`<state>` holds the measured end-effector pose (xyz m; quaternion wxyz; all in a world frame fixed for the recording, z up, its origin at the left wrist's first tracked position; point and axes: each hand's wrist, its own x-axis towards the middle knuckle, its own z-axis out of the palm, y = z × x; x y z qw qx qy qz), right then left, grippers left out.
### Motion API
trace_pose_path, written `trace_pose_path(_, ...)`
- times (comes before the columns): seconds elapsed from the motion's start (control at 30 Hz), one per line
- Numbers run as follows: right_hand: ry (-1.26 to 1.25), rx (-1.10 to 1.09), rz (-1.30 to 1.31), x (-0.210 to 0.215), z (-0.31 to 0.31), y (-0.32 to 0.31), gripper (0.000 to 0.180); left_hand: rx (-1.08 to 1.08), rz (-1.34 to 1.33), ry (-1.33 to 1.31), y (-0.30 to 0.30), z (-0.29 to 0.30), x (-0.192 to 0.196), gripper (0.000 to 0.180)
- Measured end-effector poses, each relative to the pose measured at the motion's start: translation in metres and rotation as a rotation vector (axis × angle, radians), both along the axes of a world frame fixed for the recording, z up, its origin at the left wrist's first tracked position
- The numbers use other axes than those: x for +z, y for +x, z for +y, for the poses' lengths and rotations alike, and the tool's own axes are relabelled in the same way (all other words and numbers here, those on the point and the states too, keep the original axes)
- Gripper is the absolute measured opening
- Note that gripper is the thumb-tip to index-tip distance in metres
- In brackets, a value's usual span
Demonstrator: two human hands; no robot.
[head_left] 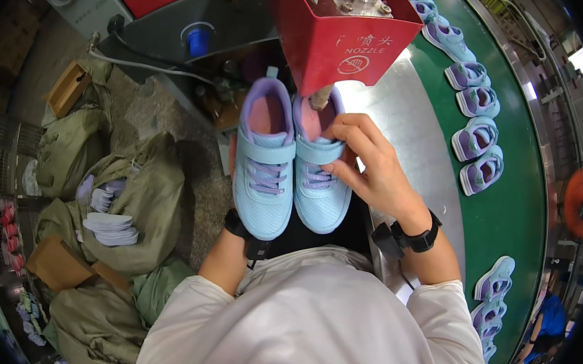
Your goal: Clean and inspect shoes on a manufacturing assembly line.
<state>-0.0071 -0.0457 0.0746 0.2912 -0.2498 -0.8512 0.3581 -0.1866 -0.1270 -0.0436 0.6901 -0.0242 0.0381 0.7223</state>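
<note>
— Shoes, a pale blue pair (293, 165) with lilac collars and straps, sit side by side at the middle of the view, toes pointing toward six o'clock, heels up under the red nozzle housing (342, 37) at twelve.

— Which hand has them?

— The right hand (369, 164) comes in from four o'clock and pinches the right-hand shoe (321, 178), thumb on its laces and fingers curled over the strap and collar. The left hand (233, 170) is almost wholly hidden beneath the left-hand shoe (264, 166); only the wrist with a black band (238, 226) shows at seven o'clock, so whether it grips or merely supports cannot be told.

— And around them?

— A metal worktop (414, 123) lies under the right hand, running toward two o'clock. Beyond it a green conveyor belt (518, 202) curves from one o'clock down to four, carrying more lilac and blue shoes (479, 139) in a row. At nine o'clock, olive sacks (138, 189) lie on the floor with a stack of pale insoles (110, 228) on one, and cardboard boxes (56, 262) near eight. The right wrist wears a black band (415, 238) too.
</note>
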Motion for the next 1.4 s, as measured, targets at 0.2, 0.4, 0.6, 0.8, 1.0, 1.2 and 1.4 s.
trace_pose_path(0.2,0.041,0.019,0.015,0.054,-0.001,-0.006,0.039,0.037,0.088,-0.054,-0.005,-0.025,0.051,0.059)
trace_pose_path(0.4,-0.016,0.016,0.034,0.057,-0.008,-0.008,0.037,0.056,0.193,-0.082,-0.016,-0.032,0.072,0.058)
trace_pose_path(0.6,-0.158,0.12,0.03,0.053,0.013,-0.001,0.03,-0.1,-0.067,0.14,-0.025,-0.009,0.069,0.063)
trace_pose_path(0.8,0.631,0.054,-0.44,0.055,0.028,0.043,0.03,-0.444,0.02,-0.154,0.011,0.004,0.07,0.058)
trace_pose_path(1.0,0.651,-0.274,-0.602,0.054,0.011,0.158,0.018,-0.776,0.253,0.102,0.072,0.064,0.07,0.088)
trace_pose_path(1.2,0.13,-1.394,-0.813,0.042,-0.029,0.34,0.02,-0.941,0.2,0.247,0.088,0.091,0.039,0.089)
trace_pose_path(1.4,0.228,-1.725,-0.867,-0.004,-0.054,0.403,0.032,-0.945,0.278,0.23,0.086,0.084,0.034,0.073)
